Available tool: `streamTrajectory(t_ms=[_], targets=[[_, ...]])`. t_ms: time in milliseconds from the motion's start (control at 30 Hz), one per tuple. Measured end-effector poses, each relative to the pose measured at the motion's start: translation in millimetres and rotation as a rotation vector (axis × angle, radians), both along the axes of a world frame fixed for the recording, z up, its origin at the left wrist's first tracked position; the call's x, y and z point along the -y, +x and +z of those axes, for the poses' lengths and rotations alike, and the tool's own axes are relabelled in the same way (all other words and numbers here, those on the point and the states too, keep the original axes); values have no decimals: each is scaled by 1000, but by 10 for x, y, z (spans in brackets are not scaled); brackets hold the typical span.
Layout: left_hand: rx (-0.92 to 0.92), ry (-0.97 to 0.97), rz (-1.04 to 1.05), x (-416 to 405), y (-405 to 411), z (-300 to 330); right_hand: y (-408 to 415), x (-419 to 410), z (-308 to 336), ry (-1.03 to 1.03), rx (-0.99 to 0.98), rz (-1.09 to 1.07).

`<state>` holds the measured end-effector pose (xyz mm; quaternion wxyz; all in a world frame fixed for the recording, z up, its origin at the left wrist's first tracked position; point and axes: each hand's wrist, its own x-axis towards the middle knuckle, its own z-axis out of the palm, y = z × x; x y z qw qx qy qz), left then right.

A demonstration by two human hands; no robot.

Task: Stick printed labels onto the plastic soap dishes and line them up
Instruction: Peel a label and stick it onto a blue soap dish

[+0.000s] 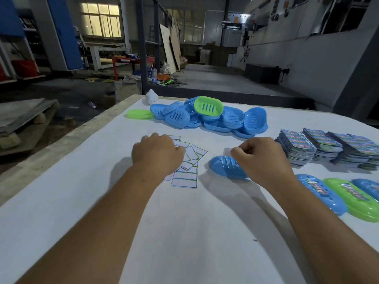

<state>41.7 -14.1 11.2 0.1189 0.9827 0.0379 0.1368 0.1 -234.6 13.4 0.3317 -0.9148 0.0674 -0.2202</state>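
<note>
Forearms stretch out before me over the white table (194,232); my left hand (156,155) lies knuckles-up, fingers curled, on the scattered label backing slips (189,160), though I cannot tell whether it pinches one, while my right hand (260,158) grips the blue soap dish (222,165) lying on the table just beside the slips. To my right, labelled dishes (348,195) sit side by side in a row. Beyond them lie stacks of printed labels (328,146), and farthest back a heap of plain dishes (207,115).
</note>
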Motion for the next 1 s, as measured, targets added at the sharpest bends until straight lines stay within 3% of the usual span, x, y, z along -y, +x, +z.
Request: streamTrajectory(t_ms=[133, 200, 333, 500, 600, 867, 1000], targets=[[-2, -710, -346, 262, -139, 16, 9, -77, 12, -9, 34, 17], [-53, -877, -459, 366, -207, 7, 11, -116, 4, -3, 33, 44], [-101, -958, -511, 452, -264, -89, 14, -159, -26, 36, 51, 82], [-24, -979, -446, 486, -263, -92, 5, -191, -41, 19, 67, 99], [-89, -1005, -450, 474, -254, -86, 9, -195, -60, 17, 70, 131], [-62, -1144, -342, 431, -138, -88, 7, -169, -40, 132, 72, 415], [-57, -1206, -329, 464, -103, -114, 42, -103, -6, 176, 94, 306]])
